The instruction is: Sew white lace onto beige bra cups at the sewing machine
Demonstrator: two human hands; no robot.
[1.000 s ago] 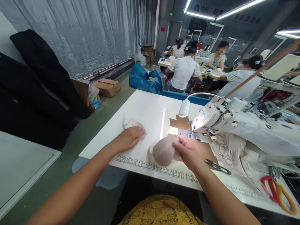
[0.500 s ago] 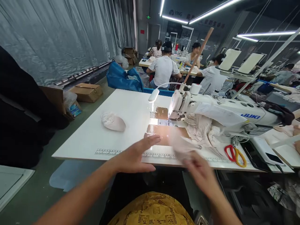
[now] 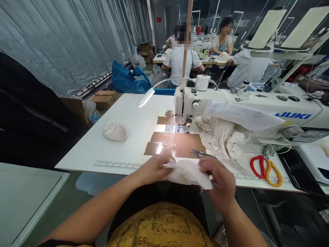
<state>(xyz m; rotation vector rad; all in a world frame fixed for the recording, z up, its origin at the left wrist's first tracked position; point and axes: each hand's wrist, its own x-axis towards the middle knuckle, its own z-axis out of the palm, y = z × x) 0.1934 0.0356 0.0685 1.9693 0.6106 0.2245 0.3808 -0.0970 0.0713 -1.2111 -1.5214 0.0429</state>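
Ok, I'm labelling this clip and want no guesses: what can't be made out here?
Head view:
white fabric piece: outline, partly covered by the left hand and right hand holding it.
sewing machine: needle too small, lost in lamp glare.
paper sheet on the machine: writing too small.
white object: cut off by the right edge.

On my feed I read the thin off-white fabric piece (image 3: 189,173) as plain and unpatterned. The flat white tabletop (image 3: 123,120) carries a black printed ruler scale (image 3: 117,165) along its near edge and a glossy brown tape patch (image 3: 177,144). The white sewing machine (image 3: 246,106) bears blue lettering. The metal scissors (image 3: 266,168) have red and yellow handles. The pale pink padded cup (image 3: 114,131) has white lace trim. The mustard-yellow lap garment (image 3: 161,226) shows a dark dotted geometric pattern.
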